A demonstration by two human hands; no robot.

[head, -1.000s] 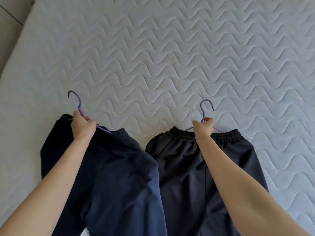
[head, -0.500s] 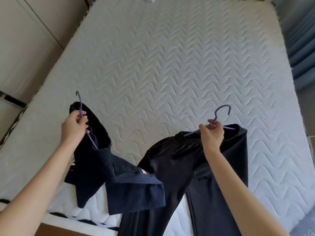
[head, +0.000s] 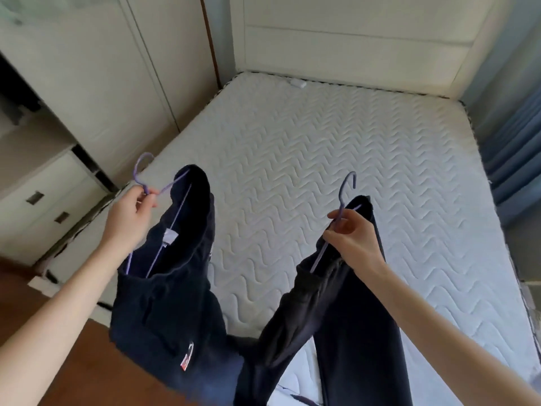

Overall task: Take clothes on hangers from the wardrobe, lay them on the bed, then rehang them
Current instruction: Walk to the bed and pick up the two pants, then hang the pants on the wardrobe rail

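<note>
head view | worn high | faces forward-down | bed [head: 322,171] near, from foot end

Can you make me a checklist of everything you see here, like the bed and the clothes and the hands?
Surface: white quilted mattress, no sheet on it.
Job's things: navy garment on the left hanger; dark trousers on the right hanger; both hangers are purple and held up near the foot of the bed.
Clutter: small white object at the mattress's head end, too small to identify.
Hands: left hand pinches the left hanger below its hook; right hand grips the right hanger's neck.
Cables: nothing seen.
Surroundings: cream wardrobe and drawers on the left, headboard, blue curtain on the right, wooden floor.
</note>
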